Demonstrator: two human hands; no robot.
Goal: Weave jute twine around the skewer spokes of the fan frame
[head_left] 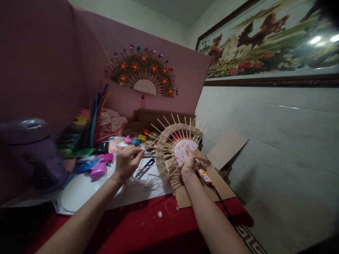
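Note:
My right hand [188, 164] grips a half-round fan [164, 148] by its pink dotted centre [182, 150], thumb pressed on the front. Thin wooden sticks radiate from that centre, and a wide band of brown twine is woven across them. At the fan's left side is my left hand [127, 160], its fingers drawn together in a pinch close to the stick tips. Whatever lies between those fingertips is too small to make out. Below the fan's left edge rest blue-handled scissors [146, 167] on white paper.
A finished fan with orange flowers [144, 72] hangs on the pink board. Bags of coloured clay [98, 170], a purple container [34, 155] and pipe cleaners [96, 113] stand left. A glue gun [204, 174] with a black cord lies on cardboard [221, 192], right.

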